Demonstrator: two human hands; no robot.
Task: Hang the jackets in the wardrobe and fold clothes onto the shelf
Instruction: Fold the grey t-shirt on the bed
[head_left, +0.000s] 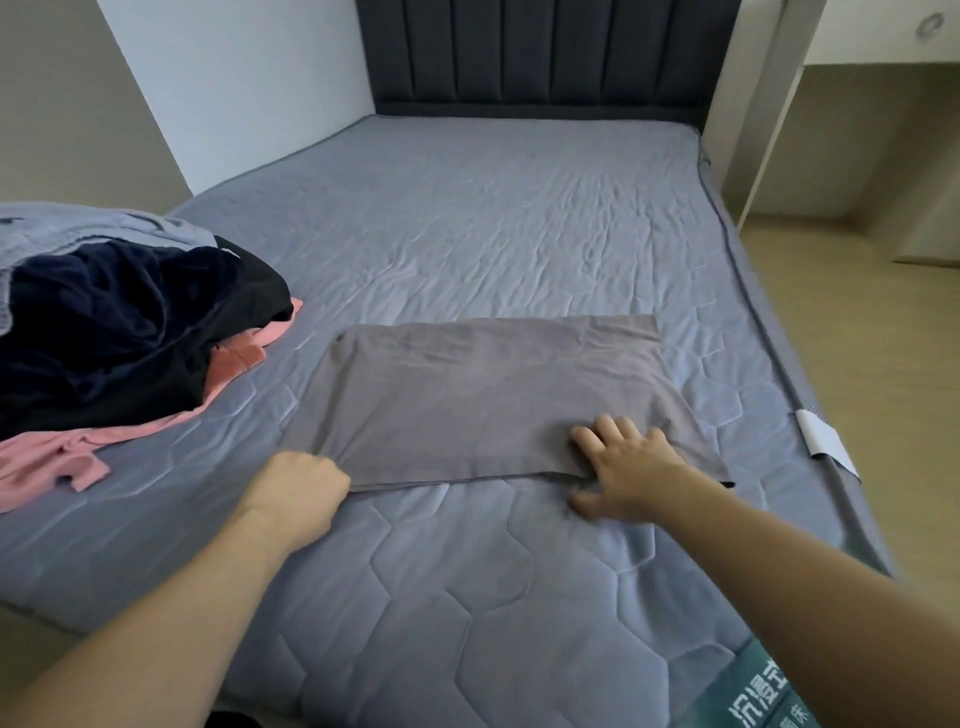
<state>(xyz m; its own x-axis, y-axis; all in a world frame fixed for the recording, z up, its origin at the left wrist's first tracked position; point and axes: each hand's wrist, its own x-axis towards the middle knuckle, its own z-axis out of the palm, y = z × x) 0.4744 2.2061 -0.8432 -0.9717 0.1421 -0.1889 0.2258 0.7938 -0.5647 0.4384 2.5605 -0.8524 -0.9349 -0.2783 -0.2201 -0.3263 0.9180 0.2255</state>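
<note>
Folding step in progress on the mattress (467, 597). The left hand (296, 491) is pinching the near left corner of the grey garment (467, 395) with curled fingers, while the right hand (631, 470) is lying flat with fingers spread, pressing the near right edge. The garment is lying flat, already partly folded into a rectangle, at the mattress's near middle. The next move probably calls for another fold across it. Farther left, a pile of clothes (119, 332) is waiting beside the wall; the headboard (540, 52) is standing beyond.

Quilted bed (467, 218), dark headboard (540, 52), wood floor (883, 364)
</note>
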